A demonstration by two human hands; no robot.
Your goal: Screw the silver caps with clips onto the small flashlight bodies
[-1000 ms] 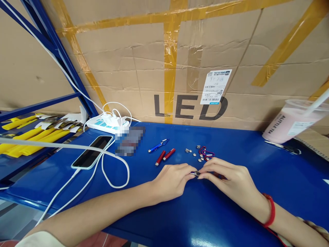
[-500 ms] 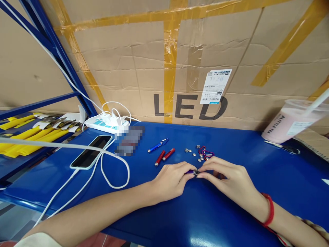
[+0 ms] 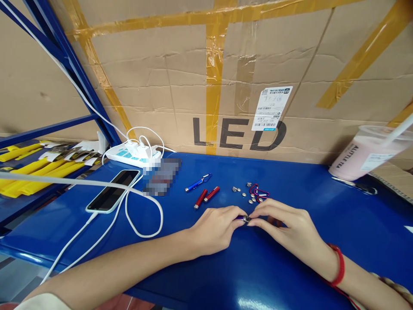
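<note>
My left hand (image 3: 214, 230) is closed around a small purple penlight (image 3: 241, 218), mostly hidden by the fingers. At its dark metal end, the thumb and fingertips of my right hand (image 3: 287, 224) pinch together; whether a separate small part is between them I cannot make out. Just beyond the hands lie several silver button cells (image 3: 251, 201) and a red and a purple carabiner clip (image 3: 258, 191). Two red penlight bodies (image 3: 212, 194) rest side by side to the left, near a blue penlight (image 3: 195, 185) with a clip attached.
A phone (image 3: 113, 190) with a white charging cable (image 3: 161, 215) lies left on the blue table, before a power strip (image 3: 129, 154). At the right a pink drink cup (image 3: 358, 155) stands near a dark ringed object (image 3: 364, 187). A large cardboard box (image 3: 180, 77) forms the back.
Both hands keep their grip on the purple penlight. My left fingers have shifted slightly, and a little more of its metal end shows. The things on the table stay put.
</note>
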